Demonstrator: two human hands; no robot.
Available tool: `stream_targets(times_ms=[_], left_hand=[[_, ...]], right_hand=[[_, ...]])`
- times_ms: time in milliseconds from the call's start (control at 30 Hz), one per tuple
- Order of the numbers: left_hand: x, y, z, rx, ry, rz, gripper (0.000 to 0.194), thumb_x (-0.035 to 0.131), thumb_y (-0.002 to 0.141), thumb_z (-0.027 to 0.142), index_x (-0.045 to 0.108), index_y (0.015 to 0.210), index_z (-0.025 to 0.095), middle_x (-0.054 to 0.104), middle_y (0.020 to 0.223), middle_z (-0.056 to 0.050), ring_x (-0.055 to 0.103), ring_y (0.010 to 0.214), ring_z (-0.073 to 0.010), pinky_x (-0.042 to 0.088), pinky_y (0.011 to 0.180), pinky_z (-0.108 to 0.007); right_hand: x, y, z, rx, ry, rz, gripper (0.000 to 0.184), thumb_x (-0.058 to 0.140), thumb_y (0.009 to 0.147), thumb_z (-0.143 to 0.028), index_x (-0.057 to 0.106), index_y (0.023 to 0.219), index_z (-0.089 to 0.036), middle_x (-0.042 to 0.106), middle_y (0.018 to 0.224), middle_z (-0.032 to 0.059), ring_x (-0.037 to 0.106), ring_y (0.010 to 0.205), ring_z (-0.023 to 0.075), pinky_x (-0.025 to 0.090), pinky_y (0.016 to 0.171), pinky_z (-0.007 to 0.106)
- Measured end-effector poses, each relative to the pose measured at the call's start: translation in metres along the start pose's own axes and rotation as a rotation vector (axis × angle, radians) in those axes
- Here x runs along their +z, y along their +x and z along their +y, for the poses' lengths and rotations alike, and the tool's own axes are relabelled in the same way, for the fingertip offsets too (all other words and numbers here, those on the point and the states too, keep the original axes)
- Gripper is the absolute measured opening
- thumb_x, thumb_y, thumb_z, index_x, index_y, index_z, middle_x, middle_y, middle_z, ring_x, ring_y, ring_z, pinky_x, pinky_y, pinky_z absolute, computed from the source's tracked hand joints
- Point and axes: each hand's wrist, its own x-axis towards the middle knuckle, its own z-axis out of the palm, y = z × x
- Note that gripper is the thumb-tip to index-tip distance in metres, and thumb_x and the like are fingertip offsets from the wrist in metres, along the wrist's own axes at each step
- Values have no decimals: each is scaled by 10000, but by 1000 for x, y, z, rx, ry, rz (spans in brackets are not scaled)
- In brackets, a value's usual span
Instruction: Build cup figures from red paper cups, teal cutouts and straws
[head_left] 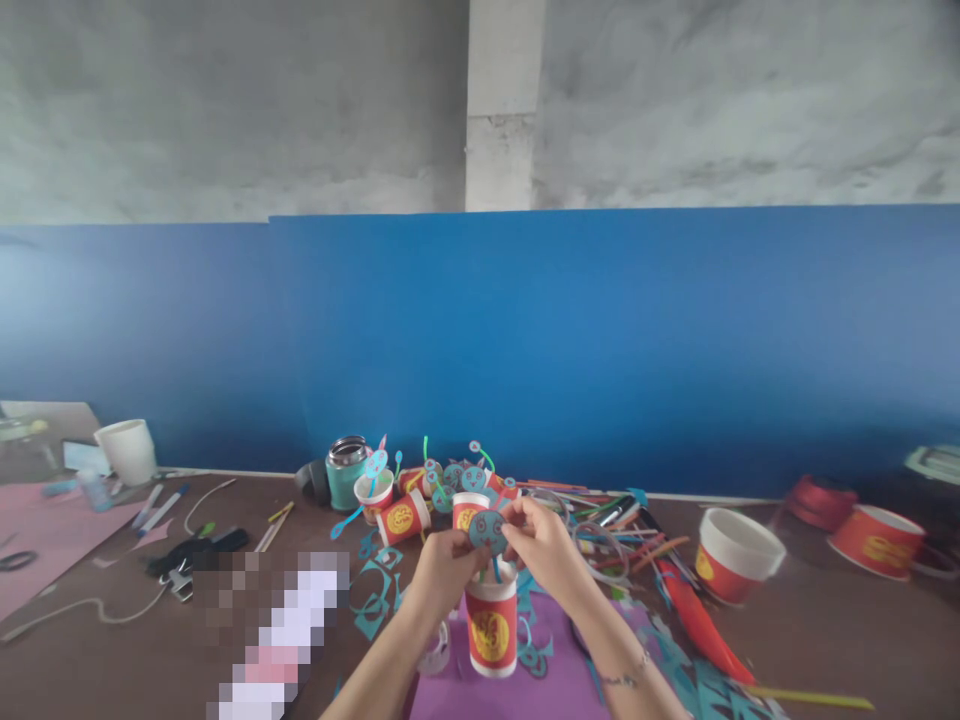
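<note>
Both of my hands meet over a red paper cup (491, 628) with a yellow emblem that stands on a purple sheet (555, 680). My left hand (444, 567) and my right hand (541, 543) pinch a round teal paper face (487, 530) from either side, just above the cup's rim. A thin blue straw piece hangs below the face into the cup. Behind it lie several more red cups (406, 517) with teal cut-outs on straws.
Teal paper scraps (373, 600) and coloured straws (637, 545) litter the brown table. A teal tin (346, 470) stands at the back, a white cup (129, 450) at far left, red-and-white bowls (733, 555) at right, pens and black scissors (180, 560) at left. A blue board backs the table.
</note>
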Motion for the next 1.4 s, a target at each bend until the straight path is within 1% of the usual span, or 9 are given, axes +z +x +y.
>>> stream_targets(times_ms=[100, 200, 433, 600, 767, 867, 1000, 1167, 1400], left_hand=[[0, 0, -1, 9, -22, 12, 163, 608, 675, 278, 583, 591, 140, 471, 443, 75, 295, 325, -40, 210, 346, -195], [1, 1, -1, 12, -48, 17, 196, 630, 648, 306, 561, 558, 146, 473, 446, 68, 322, 362, -53, 226, 372, -197], [4, 0, -2, 40, -116, 12, 233, 652, 607, 348, 574, 578, 131, 505, 497, 47, 418, 483, -85, 307, 461, -205], [4, -1, 0, 32, -101, 23, 252, 667, 598, 343, 526, 527, 146, 468, 456, 57, 382, 453, -74, 275, 437, -200], [2, -4, 8, 16, -62, -15, 284, 671, 605, 397, 551, 534, 149, 445, 419, 67, 332, 367, -57, 218, 371, -197], [-1, -7, 13, 21, -51, -62, 327, 636, 640, 464, 599, 615, 140, 425, 397, 77, 301, 315, -53, 199, 343, -202], [-3, -10, 16, 25, -39, -67, 376, 618, 632, 519, 564, 576, 152, 352, 349, 93, 285, 293, -59, 185, 328, -209], [-2, -6, 14, 43, -40, -38, 399, 644, 600, 533, 557, 563, 146, 379, 373, 81, 300, 323, -61, 189, 356, -215], [7, -7, 5, 81, -82, 9, 358, 632, 620, 493, 535, 585, 150, 459, 459, 52, 396, 419, -84, 256, 399, -207]], right_hand=[[0, 1, 3, -18, 0, 14, 165, 540, 647, -185, 543, 812, -187, 587, 689, -32, 588, 478, 121, 451, 408, 212], [1, 0, 3, -8, 26, -31, 205, 537, 625, -160, 564, 827, -177, 614, 703, -17, 588, 499, 131, 469, 418, 224], [1, -1, -1, 8, 0, -92, 78, 534, 668, -178, 574, 734, -169, 595, 604, -43, 569, 444, 115, 459, 449, 221], [0, -3, -4, 2, -60, -87, 79, 526, 693, -170, 596, 724, -154, 552, 538, -49, 555, 454, 111, 426, 444, 203], [-1, -6, -8, -9, -8, -100, 244, 509, 688, -160, 570, 924, -161, 632, 719, 1, 597, 566, 136, 438, 431, 199], [-2, -7, -10, -39, -23, -116, 264, 506, 670, -144, 551, 929, -165, 621, 744, 1, 570, 542, 117, 428, 436, 198], [-3, -7, -10, -51, -35, -149, 288, 488, 649, -118, 548, 927, -170, 606, 720, -13, 528, 508, 97, 410, 444, 193], [-3, -7, -8, 1, -30, -165, 310, 516, 622, -107, 560, 923, -163, 617, 702, -13, 544, 521, 109, 430, 470, 203], [-4, -9, -13, -23, -63, -175, 308, 531, 601, -90, 589, 891, -176, 631, 678, -23, 553, 528, 108, 386, 458, 179]])
